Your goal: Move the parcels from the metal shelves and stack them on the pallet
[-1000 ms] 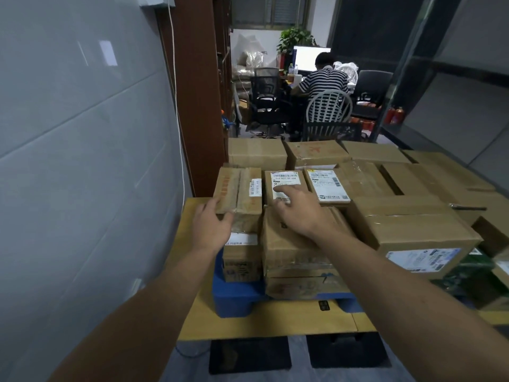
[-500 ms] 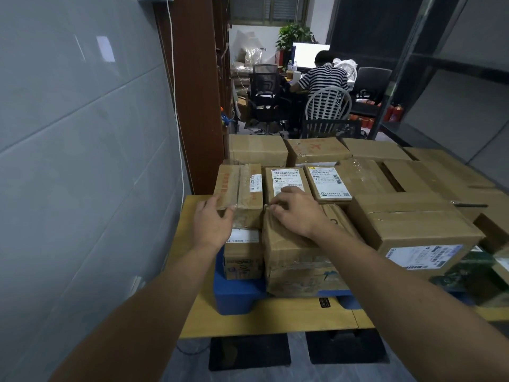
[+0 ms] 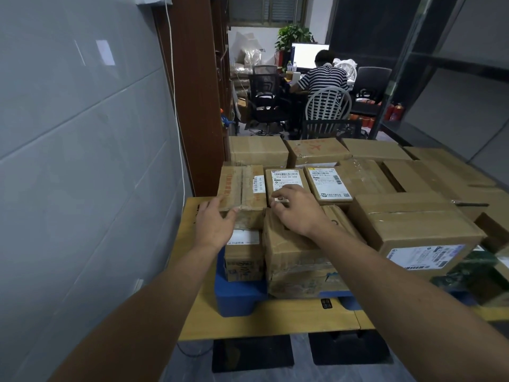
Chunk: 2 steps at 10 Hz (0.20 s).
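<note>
Brown cardboard is covering the blue pallet [image 3: 237, 296] at centre frame, sitting two layers deep. My left grip [image 3: 217, 224] is grasping the near left corner of the taped box [image 3: 242, 186] on the top layer. My right grip [image 3: 297, 210] is curling over the near edge of the labelled box [image 3: 286, 180] just beside it. I am probably squaring them up, so I should be nudging both flush together and keeping each lying flat on what is underneath.
</note>
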{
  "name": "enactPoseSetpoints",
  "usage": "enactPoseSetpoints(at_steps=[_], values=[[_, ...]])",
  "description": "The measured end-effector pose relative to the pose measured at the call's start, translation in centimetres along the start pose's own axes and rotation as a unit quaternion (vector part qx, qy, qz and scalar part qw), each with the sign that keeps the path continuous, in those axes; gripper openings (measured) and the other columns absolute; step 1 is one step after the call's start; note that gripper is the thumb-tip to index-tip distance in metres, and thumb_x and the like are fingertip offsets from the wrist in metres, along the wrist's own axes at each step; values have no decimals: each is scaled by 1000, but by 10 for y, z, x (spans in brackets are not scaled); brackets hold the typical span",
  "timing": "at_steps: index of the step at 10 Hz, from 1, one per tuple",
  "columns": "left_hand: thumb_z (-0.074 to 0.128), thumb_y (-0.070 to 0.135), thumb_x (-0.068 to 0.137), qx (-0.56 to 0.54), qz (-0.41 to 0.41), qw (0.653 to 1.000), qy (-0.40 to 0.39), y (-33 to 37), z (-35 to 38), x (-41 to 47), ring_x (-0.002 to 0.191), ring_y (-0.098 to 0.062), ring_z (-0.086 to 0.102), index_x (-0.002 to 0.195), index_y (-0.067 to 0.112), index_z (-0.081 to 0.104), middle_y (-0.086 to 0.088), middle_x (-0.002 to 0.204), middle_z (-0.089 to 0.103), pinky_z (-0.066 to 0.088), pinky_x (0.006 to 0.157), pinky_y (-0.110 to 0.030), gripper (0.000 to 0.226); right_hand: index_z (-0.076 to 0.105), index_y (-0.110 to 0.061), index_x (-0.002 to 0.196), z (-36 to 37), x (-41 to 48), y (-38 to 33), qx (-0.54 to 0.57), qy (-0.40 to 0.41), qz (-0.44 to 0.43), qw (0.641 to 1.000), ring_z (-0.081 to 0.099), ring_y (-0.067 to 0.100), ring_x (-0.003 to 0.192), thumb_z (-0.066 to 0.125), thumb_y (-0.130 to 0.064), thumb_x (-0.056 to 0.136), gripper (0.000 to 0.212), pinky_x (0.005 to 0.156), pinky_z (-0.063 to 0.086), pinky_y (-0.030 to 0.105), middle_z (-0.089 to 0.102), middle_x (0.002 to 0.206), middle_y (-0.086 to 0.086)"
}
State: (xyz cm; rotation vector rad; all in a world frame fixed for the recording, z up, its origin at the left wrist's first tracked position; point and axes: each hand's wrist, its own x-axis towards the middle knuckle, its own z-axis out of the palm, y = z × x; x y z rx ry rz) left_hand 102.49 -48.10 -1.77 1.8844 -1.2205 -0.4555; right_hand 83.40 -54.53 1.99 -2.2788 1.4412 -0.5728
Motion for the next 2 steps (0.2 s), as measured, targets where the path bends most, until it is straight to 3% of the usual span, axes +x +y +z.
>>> enactPoseSetpoints(at_steps=[1,2], values=[[59,35,100,0,9,1000,-4,-2,0,-1,119,-12,47,152,22,41,-3,145,47,36,95,-24,56,63,-21,130,-2,-1,1,12,20,3,1000,50,22,128,56,-34,99,34,103,37,31,54,141,0],[59,33,101,-11,21,1000,12,0,-4,-4,115,-6,41,153,20,40,-2,144,45,37,97,-24,57,60,-21,134,-5,-3,1,26,34,-1,999,48,24,132,56,-35,99,38,109,39,36,52,144,1]])
